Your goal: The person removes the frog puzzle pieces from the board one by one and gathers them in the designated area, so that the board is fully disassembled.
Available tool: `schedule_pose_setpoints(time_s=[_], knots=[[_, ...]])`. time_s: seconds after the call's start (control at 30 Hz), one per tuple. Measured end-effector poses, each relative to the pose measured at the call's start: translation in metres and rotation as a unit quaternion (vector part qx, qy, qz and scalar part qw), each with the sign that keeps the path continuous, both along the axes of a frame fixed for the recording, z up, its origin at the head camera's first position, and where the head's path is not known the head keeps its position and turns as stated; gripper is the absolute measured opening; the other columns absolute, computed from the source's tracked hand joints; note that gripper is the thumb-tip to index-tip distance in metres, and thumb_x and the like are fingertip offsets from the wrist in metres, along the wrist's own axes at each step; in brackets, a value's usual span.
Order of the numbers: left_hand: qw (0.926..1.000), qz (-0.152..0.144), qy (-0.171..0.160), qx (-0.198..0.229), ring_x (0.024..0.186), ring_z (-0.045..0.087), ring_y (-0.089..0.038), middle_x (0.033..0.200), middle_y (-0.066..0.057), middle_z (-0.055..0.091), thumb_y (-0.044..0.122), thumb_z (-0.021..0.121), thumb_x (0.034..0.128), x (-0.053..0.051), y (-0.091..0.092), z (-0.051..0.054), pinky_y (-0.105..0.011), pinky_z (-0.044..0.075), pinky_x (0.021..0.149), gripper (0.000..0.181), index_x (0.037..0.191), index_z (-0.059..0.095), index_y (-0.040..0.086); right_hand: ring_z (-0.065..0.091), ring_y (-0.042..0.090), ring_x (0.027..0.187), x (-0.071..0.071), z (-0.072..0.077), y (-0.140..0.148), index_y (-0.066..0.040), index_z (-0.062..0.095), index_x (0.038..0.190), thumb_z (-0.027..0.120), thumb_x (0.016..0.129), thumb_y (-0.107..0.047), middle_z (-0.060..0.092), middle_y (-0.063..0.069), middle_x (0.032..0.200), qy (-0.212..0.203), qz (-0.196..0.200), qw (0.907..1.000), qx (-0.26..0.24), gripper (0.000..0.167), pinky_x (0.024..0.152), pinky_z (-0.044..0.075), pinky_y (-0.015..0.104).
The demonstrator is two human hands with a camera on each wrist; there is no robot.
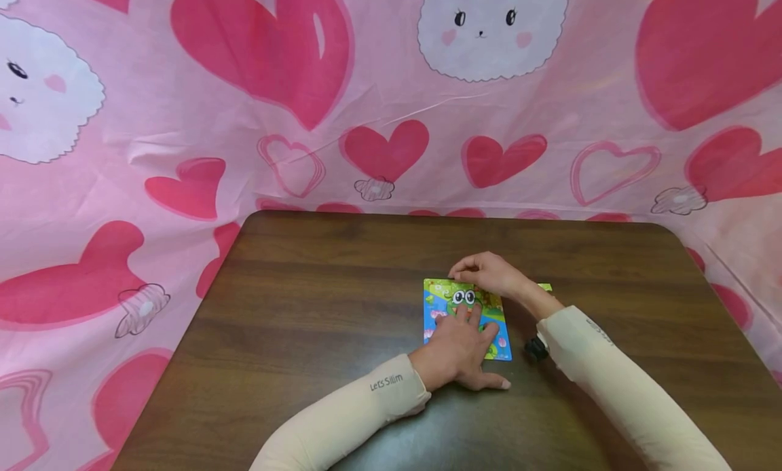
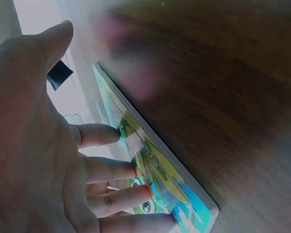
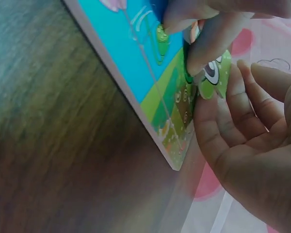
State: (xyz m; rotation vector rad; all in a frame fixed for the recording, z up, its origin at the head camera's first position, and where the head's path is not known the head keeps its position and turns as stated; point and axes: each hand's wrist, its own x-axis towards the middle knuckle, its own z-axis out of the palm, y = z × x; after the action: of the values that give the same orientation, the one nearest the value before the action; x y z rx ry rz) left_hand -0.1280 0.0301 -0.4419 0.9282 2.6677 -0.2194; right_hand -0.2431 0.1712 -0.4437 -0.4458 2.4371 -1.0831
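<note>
A colourful frog puzzle [image 1: 503, 345] lies on the brown table, with blue water and a green top. My left hand [image 1: 461, 349] rests over its lower half, fingers spread, fingertips touching the frog picture below its eyes. In the left wrist view, those fingers [image 2: 111, 201] reach onto the board's surface. My right hand [image 1: 489, 274] is at the top edge, its fingers loosely bent. A green piece with a frog eye [image 3: 213, 73] juts above the board beside the right fingers in the right wrist view. Whether they grip it is unclear.
A yellow-green flat item [image 1: 544, 287] shows partly behind the right forearm. The wooden table [image 1: 318, 288] stretches around the puzzle. A pink heart-patterned cloth [image 1: 391, 84] hangs behind and beside it. A black device [image 1: 536, 349] sits at the right wrist.
</note>
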Motion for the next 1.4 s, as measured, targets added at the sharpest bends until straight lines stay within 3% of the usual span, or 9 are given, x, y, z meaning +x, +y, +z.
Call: schedule_pose_setpoints(time_s=[0.13,0.33,0.9,1.4], knots=[[1.0000,0.003,-0.002,0.006,0.141,0.039,-0.028,0.165,-0.006,0.030,0.094,0.040,0.0773,-0.0004,-0.0011,0.0004,-0.053,0.053,0.097,0.090,0.148,0.034,0.038,0.058,0.020,0.085,-0.0013,-0.0019,-0.0006,-0.011,0.074,0.118,0.062,0.101,-0.016,0.073,0.008,0.115,-0.003,0.009,0.9998,-0.019,0.021,0.076,0.050,0.032],[1.0000,0.004,0.004,-0.004,0.141,0.039,-0.027,0.166,-0.006,0.028,0.094,0.039,0.0778,-0.0008,-0.0021,0.0005,-0.051,0.055,0.095,0.091,0.149,0.034,0.037,0.061,0.021,0.094,-0.0010,-0.0029,0.0002,-0.007,0.074,0.116,0.061,0.099,-0.006,0.074,0.010,0.113,-0.013,0.012,0.9997,-0.020,0.021,0.083,0.050,0.032],[0.9996,-0.006,0.015,-0.022,0.139,0.040,-0.025,0.166,-0.005,0.028,0.095,0.036,0.0778,0.0000,-0.0002,-0.0006,-0.043,0.057,0.088,0.090,0.147,0.034,0.037,0.060,0.021,0.091,0.0020,-0.0039,0.0002,-0.005,0.077,0.109,0.062,0.099,-0.007,0.075,0.011,0.111,-0.021,-0.007,0.9995,-0.021,0.019,0.080,0.052,0.032],[0.9990,-0.011,0.034,-0.028,0.139,0.039,-0.026,0.163,-0.005,0.031,0.094,0.036,0.0788,0.0034,0.0009,-0.0048,-0.049,0.054,0.093,0.088,0.148,0.034,0.039,0.059,0.024,0.097,0.0008,-0.0055,0.0001,-0.007,0.078,0.109,0.062,0.099,-0.008,0.074,0.011,0.115,-0.029,-0.020,0.9993,-0.013,0.018,0.085,0.050,0.035]])
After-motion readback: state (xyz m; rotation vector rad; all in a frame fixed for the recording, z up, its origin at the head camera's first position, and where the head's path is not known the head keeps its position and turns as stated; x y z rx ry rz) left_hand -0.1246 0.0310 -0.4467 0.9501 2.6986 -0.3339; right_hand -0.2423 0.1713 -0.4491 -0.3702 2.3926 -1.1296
